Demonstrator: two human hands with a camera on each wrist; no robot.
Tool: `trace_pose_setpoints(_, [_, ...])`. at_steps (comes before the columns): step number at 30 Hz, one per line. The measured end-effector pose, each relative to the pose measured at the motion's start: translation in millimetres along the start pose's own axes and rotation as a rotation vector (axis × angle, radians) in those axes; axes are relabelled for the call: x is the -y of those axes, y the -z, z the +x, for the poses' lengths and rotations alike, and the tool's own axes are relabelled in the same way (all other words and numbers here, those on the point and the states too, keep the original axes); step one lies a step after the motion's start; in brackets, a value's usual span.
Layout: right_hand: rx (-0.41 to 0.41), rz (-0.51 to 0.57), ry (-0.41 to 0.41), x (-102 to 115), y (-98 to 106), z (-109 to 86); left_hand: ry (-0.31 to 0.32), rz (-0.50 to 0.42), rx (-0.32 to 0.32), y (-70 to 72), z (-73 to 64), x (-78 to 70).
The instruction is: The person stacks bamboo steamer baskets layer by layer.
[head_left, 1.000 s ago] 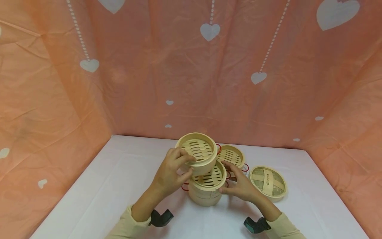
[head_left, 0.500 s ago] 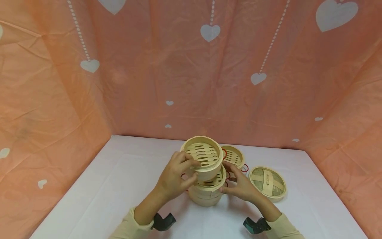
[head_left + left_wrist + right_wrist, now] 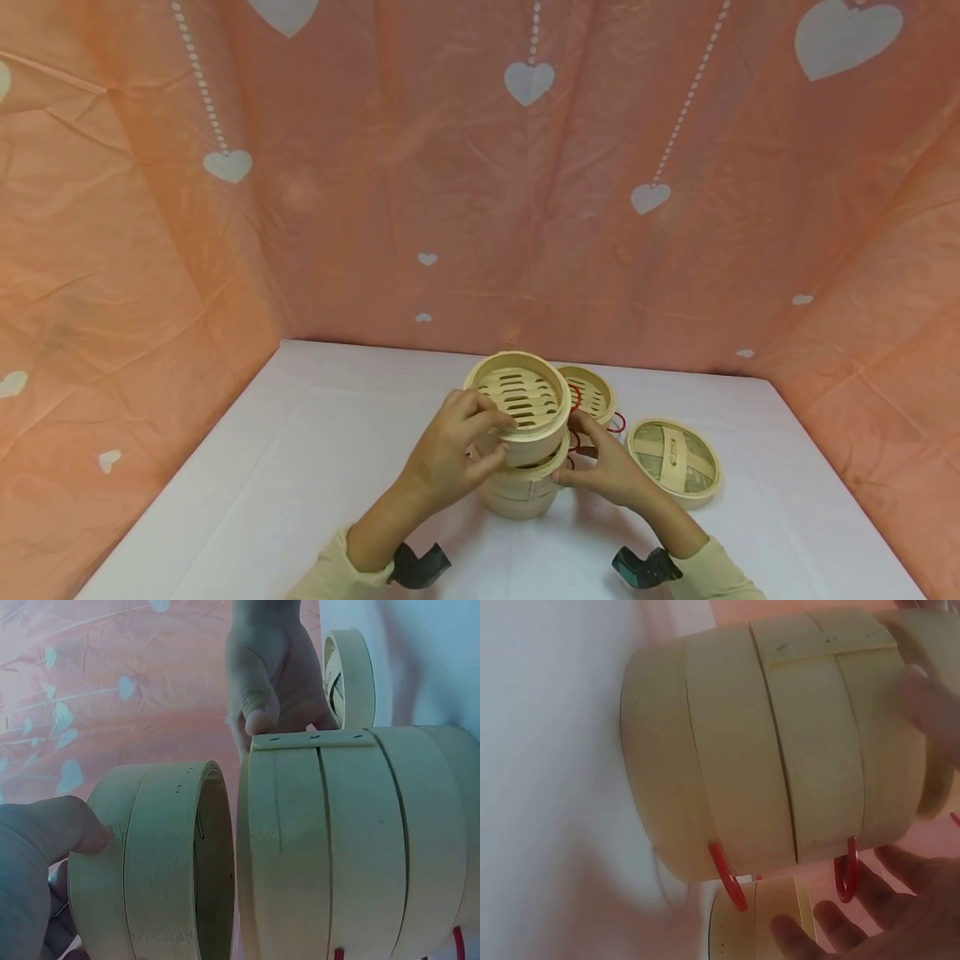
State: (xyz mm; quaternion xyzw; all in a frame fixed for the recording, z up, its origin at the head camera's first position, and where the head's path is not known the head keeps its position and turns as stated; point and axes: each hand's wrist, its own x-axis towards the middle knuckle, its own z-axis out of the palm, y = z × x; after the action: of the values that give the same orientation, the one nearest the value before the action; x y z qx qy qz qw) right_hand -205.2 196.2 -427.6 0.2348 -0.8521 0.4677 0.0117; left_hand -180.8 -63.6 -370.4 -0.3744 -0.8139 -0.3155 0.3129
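In the head view my left hand (image 3: 453,457) grips a round bamboo steamer basket (image 3: 525,442) by its near left side, fingertips over the rim and thumb on the outer wall. This basket is slightly tilted and close above a stack of bamboo steamer baskets (image 3: 517,498). A narrow gap shows between the held basket (image 3: 161,855) and the stack (image 3: 360,840) in the left wrist view. My right hand (image 3: 606,467) holds the stack's upper right side, its thumb (image 3: 934,705) on the wall near the rim and its fingers around the far side, beside red handles (image 3: 727,874).
Behind the stack stands another slatted steamer basket (image 3: 588,390) with a red handle. A woven bamboo lid (image 3: 673,460) lies to the right on the white table (image 3: 337,417). A pink cloth with hearts (image 3: 480,192) hangs behind and at both sides.
My left hand has brought its steamer basket to the right and down, over the stack, covering more of the stack's opening. My right hand has stayed at the stack's side.
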Motion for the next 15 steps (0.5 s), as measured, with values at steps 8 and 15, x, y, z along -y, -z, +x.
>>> trace_pose_setpoints(8, [-0.006, 0.023, -0.014, -2.5, -0.4, 0.3, -0.007, -0.009, 0.009, -6.3, -3.0, -1.8])
trace_pose_setpoints(15, [-0.010, 0.036, -0.022, -4.1, -0.5, -0.1, -0.025, 0.003, 0.018, -9.2, -4.5, -2.3])
